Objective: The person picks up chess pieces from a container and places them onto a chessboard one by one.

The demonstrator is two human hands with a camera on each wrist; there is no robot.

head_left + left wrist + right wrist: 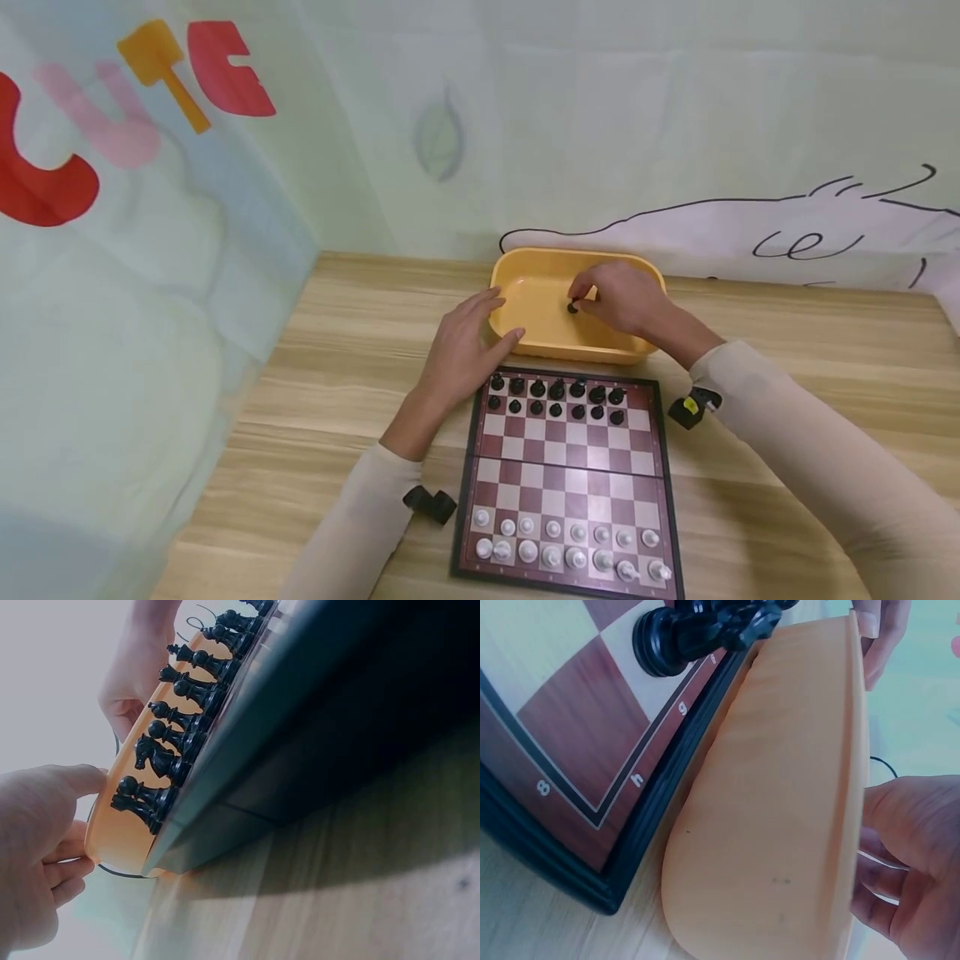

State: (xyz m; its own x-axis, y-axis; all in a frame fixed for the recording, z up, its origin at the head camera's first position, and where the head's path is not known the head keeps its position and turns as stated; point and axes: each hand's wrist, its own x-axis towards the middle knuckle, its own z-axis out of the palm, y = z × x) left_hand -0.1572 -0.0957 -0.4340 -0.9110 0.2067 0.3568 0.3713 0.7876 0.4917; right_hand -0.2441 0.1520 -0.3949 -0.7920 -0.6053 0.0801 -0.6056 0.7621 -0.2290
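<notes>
My right hand [618, 296] is inside the yellow plastic tub [536, 312], pinching a small black chess piece [573, 307] between thumb and fingertips. Which piece it is, I cannot tell. At the tub's left end my left hand [468, 346] holds the corner, thumb on the near rim and fingers over the left rim. Just in front of the tub lies a chessboard [562, 433]. Black chess pieces [165, 757] stand upright in two rows along its far side, a knight and a king among them. White chess pieces [551, 554] form two rows along the near side.
Board and tub sit on a light wood-grain table [337, 350], the tub close against a printed cloth backdrop [420, 192]. In the right wrist view, a narrow gap separates the tub's side from the board's black edge [667, 780]. Both forearms flank the board.
</notes>
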